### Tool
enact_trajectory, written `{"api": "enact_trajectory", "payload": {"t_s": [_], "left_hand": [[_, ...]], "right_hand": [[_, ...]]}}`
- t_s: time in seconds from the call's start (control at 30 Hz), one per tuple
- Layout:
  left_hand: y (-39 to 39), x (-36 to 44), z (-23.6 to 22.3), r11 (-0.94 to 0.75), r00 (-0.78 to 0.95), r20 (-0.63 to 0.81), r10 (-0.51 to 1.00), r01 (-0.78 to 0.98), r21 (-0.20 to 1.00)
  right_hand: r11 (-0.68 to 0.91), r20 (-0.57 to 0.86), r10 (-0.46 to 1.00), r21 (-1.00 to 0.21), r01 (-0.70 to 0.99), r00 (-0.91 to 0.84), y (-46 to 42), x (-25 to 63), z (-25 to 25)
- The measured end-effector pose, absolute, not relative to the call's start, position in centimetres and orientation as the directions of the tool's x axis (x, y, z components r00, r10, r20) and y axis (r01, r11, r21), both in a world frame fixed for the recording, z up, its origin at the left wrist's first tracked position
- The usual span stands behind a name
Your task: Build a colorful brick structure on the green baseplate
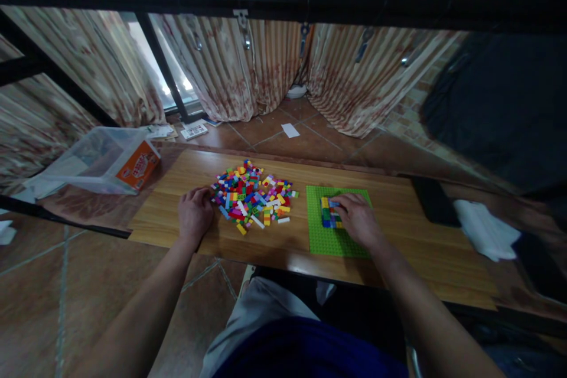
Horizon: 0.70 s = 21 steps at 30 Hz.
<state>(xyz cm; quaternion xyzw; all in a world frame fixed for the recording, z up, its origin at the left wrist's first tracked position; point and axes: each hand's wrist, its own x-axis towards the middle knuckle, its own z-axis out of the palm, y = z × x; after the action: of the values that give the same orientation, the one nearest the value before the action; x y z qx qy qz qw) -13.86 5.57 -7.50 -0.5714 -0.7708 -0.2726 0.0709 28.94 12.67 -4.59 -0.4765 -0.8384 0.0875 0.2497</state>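
A loose heap of multicoloured toy building bricks [248, 195] lies on the wooden tabletop. My left hand [195, 212] rests against the heap's left edge, fingers curled together; whatever is under its fingertips is hidden. To the right of the heap lies a green studded baseplate [316, 240]. On it sits a small low build of bricks [326, 212] in yellow, green, blue and other colours, partly covered by my fingers. My right hand [358, 218] is over the baseplate, its fingers pinched on a light blue brick [335, 203] at the top of the build.
A clear plastic box [101, 159] with an orange label stands left of the table [163, 189]. A dark flat object [434, 201] and white paper or cloth [487, 230] lie at the right. A black metal bar [283, 3] crosses in front of curtains.
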Motion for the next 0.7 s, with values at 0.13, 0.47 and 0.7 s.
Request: {"api": "enact_trajectory", "payload": {"t_s": [0.13, 0.47, 0.7], "left_hand": [[5.53, -13.81, -7.47, 0.182, -0.328, 0.432, 0.84, 0.921, 0.344], [5.57, -13.9, -7.64, 0.177, -0.317, 0.435, 0.843, 0.927, 0.332], [5.57, -13.82, -7.52, 0.188, -0.324, 0.424, 0.846, 0.925, 0.331]], "right_hand": [[0.561, 0.34, 0.822, -0.349, 0.751, -0.456, 12.88, 29.11, -4.95], [0.58, 0.351, 0.809, -0.339, 0.741, -0.472, 12.92, 29.46, -5.12], [0.603, 0.362, 0.793, -0.355, 0.714, -0.49, 12.98, 29.64, -5.01]]}}
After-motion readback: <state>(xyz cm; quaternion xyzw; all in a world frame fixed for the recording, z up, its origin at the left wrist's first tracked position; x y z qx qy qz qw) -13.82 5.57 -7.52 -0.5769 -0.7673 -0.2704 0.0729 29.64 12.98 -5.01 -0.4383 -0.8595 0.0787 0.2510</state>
